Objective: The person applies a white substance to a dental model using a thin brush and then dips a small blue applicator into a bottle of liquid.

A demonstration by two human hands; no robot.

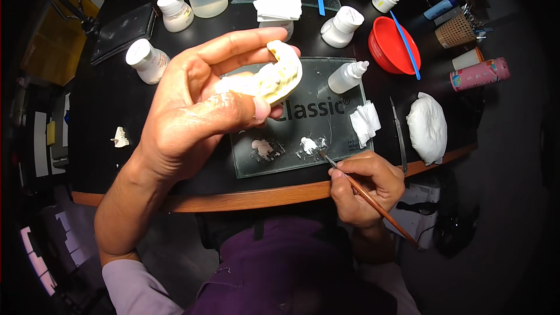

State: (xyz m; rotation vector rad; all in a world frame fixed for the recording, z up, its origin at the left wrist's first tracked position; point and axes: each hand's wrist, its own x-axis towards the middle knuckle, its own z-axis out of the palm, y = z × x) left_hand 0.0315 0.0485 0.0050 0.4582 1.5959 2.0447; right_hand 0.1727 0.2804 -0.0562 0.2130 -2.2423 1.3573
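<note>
My left hand (186, 99) is closed around a pale yellow dental cast (283, 76), raised above the table with its curved arch toward the right. Between the fingers and thumb of my right hand (367, 186) is a thin brush (373, 201) with a reddish-brown wooden handle. Its tip reaches the glass slab (248, 166), beside a white paste heap (309, 146). A pinkish-beige paste heap (263, 149) lies farther left on the same slab. My left hand hides part of the cast and of the slab.
A dropper bottle (347, 77) and folded tissue (365, 122) rest on the slab's right side. Beyond stand white-capped jars (342, 27) and a red bowl (388, 46) with a blue stick across it. A metal spatula (399, 137) lies beside a white wad (426, 128). A small tooth-like piece (120, 137) sits left.
</note>
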